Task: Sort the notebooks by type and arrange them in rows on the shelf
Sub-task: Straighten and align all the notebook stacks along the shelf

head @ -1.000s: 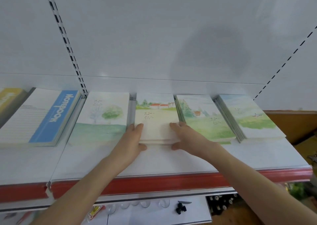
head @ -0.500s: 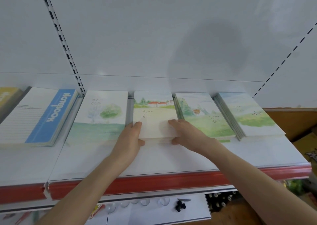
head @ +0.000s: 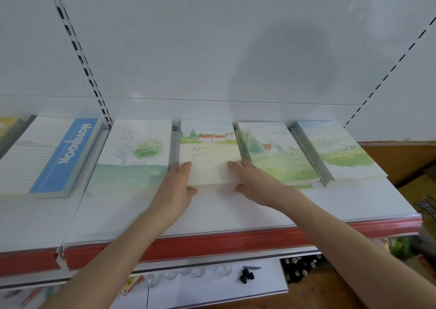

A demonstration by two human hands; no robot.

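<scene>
Several stacks of watercolour-cover notebooks lie in a row on the white shelf. The middle stack, with a red-roofed house cover, is held at its near corners by both hands. My left hand has fingers on the stack's left edge and the thumb against its front edge. My right hand lies with fingers on the cover and the thumb at the front edge. To the left sits a tree-cover stack. To the right are a fir-and-house stack and a meadow stack.
A stack with a blue "Notebook" band lies on the neighbouring shelf section at left, with a yellow cover beyond it. A red price strip runs along the shelf front. Cardboard boxes stand at right. A white lower shelf with small items sits below.
Both hands stay on the red-roof stack's near corners. The stack and hands sit slightly higher in view, as does the whole row.
</scene>
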